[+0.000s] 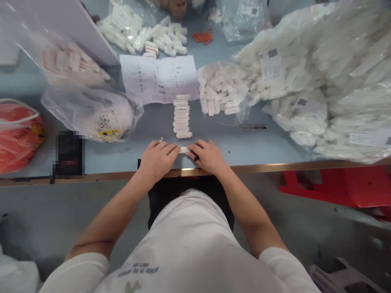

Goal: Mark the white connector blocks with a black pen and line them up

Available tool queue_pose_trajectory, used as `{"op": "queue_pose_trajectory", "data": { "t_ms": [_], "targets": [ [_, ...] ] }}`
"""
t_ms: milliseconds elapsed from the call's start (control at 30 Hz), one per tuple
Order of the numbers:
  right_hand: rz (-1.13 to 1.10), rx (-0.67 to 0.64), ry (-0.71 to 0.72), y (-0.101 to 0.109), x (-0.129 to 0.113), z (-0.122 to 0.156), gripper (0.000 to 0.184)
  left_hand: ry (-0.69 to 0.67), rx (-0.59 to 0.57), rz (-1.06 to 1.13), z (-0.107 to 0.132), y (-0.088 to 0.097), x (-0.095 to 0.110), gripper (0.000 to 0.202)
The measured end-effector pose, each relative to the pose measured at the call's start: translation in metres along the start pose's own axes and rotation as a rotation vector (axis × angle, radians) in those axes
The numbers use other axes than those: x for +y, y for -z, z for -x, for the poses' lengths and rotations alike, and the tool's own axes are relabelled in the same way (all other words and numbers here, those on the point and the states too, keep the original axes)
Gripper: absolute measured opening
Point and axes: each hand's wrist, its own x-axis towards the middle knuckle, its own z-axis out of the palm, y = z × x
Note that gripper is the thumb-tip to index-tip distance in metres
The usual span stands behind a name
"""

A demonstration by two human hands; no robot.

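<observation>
Close to the table's front edge, my left hand (pixel 159 159) grips one end of a small white plastic piece (pixel 184 150) with rows of dark dots or holes. The fingers of my right hand (pixel 208 155) close on its other end. A small dark object (pixel 196 158) shows under the right fingers; its kind is unclear. Just beyond lies a column of similar white pieces (pixel 181 118), stacked edge to edge. Tiny white bits (pixel 161 139) rest beside my left fingertips.
A printed sheet (pixel 159 77) lies behind the column. Clear bags of white pieces (pixel 224 87) crowd the right, near thread snips (pixel 255 127). Leftward are a bag of small black-and-white parts (pixel 111 120) and an orange bag (pixel 18 138). A red stool (pixel 360 185) stands below right.
</observation>
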Motion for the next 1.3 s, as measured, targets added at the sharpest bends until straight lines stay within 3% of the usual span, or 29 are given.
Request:
{"op": "queue_pose_trajectory", "data": {
  "t_ms": [400, 700, 933, 1033, 1300],
  "targets": [
    [0.008, 0.010, 0.015, 0.001, 0.001, 0.000, 0.041, -0.077, 0.031, -0.122, 0.008, -0.003, 0.003, 0.036],
    [0.009, 0.010, 0.007, 0.001, 0.000, 0.000, 0.040, -0.056, 0.002, -0.108, 0.007, -0.005, 0.004, 0.037],
    [0.010, -0.002, 0.016, 0.002, 0.000, -0.001, 0.039, 0.072, 0.140, -0.046, 0.014, -0.019, -0.005, 0.028],
    [0.006, 0.007, 0.017, 0.001, 0.000, -0.001, 0.039, 0.042, 0.169, -0.070, 0.017, -0.021, -0.006, 0.026],
    [0.004, -0.004, 0.005, 0.002, -0.001, -0.001, 0.039, -0.040, 0.076, -0.059, 0.018, -0.016, -0.002, 0.037]
  ]
}}
